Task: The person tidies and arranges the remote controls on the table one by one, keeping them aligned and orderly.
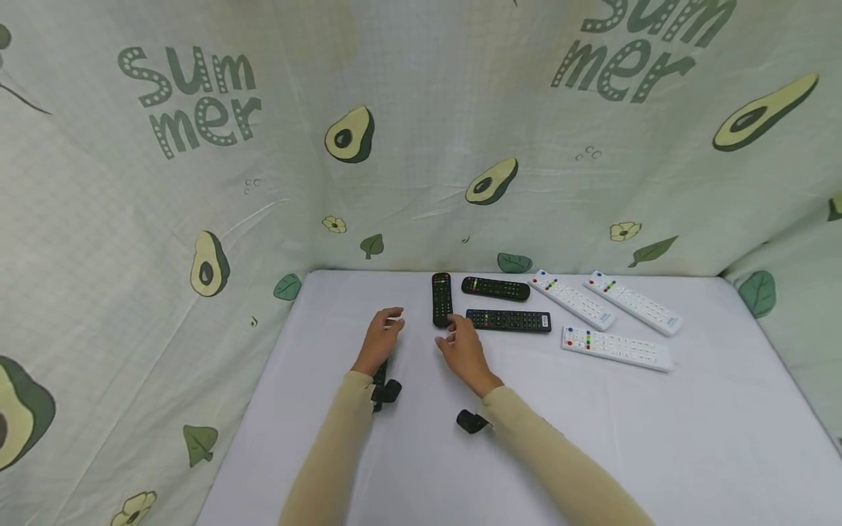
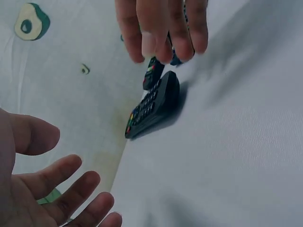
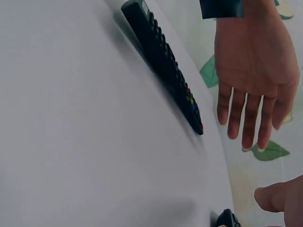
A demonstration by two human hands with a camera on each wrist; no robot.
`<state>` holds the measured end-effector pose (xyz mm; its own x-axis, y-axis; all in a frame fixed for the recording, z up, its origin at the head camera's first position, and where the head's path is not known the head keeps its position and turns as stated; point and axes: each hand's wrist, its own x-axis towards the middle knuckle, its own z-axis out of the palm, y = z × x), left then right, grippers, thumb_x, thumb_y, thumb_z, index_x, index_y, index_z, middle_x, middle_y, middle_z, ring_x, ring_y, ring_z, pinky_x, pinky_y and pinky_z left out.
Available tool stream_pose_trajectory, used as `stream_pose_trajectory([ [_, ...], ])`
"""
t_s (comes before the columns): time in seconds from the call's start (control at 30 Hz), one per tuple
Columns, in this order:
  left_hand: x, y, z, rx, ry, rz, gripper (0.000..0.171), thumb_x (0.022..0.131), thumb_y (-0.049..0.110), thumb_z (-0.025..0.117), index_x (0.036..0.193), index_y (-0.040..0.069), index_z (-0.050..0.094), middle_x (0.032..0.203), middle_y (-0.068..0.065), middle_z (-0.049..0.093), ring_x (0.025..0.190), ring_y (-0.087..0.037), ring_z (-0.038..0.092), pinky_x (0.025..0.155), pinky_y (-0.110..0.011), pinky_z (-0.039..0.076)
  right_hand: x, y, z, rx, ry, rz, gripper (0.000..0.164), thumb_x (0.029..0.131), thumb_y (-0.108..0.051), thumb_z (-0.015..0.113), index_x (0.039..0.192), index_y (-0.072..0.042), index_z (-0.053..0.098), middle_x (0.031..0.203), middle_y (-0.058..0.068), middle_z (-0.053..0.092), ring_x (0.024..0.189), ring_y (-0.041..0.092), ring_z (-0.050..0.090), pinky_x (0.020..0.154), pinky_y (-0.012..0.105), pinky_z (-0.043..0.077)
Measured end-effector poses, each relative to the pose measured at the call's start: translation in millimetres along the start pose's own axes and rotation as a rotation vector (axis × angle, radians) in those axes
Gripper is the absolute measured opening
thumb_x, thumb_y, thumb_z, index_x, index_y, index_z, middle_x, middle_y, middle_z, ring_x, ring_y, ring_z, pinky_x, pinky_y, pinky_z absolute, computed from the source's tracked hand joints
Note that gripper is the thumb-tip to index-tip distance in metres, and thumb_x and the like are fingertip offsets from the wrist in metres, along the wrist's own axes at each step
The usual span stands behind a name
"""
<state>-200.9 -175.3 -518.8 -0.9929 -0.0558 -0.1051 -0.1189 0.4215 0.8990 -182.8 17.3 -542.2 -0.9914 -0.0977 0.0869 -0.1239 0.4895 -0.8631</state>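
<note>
My left hand (image 1: 381, 337) hovers over the left part of the table, its fingers apart and holding nothing. Below its wrist lies a black remote control (image 3: 163, 66), partly hidden by the forearm in the head view. My right hand (image 1: 465, 352) is just right of it, thumb and fingers spread apart with nothing between them. Its fingertips are right at the near end of another black remote control (image 1: 442, 299), which lies lengthwise away from me. In the left wrist view, the right fingers (image 2: 161, 33) hang loosely near that remote.
Two more black remotes lie crosswise to the right, one farther back (image 1: 495, 288) and one nearer (image 1: 509, 320). Beyond them are three white remotes: one slanted (image 1: 572, 299), another slanted (image 1: 634, 302), a third crosswise (image 1: 617, 348). A printed curtain (image 1: 421, 131) hangs behind the white table (image 1: 421, 467).
</note>
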Motion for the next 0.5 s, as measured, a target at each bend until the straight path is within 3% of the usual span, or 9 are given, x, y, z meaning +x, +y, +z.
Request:
stream_pose_trajectory([
  [0.23, 6.9, 7.2, 18.4, -0.034, 0.012, 0.002, 0.043, 0.115, 0.024, 0.041, 0.145, -0.002, 0.058, 0.146, -0.022, 0.058, 0.136, -0.039, 0.053, 0.116, -0.056, 0.042, 20, 6, 2, -0.084, 0.024, -0.016, 0.055, 0.099, -0.004, 0.071, 0.145, 0.013, 0.048, 0.120, 0.026, 0.057, 0.100, 0.031, 0.062, 0.087, 0.047, 0.057],
  [0.5, 9.1, 11.9, 28.8, -0.142, 0.006, -0.012, 0.050, 0.117, 0.027, 0.029, 0.148, -0.006, 0.050, 0.147, -0.024, 0.055, 0.136, -0.039, 0.050, 0.117, -0.055, 0.042, 36, 5, 4, -0.148, 0.052, -0.004, 0.054, 0.100, -0.007, 0.071, 0.143, 0.015, 0.048, 0.134, 0.034, 0.051, 0.120, 0.046, 0.061, 0.106, 0.056, 0.052],
])
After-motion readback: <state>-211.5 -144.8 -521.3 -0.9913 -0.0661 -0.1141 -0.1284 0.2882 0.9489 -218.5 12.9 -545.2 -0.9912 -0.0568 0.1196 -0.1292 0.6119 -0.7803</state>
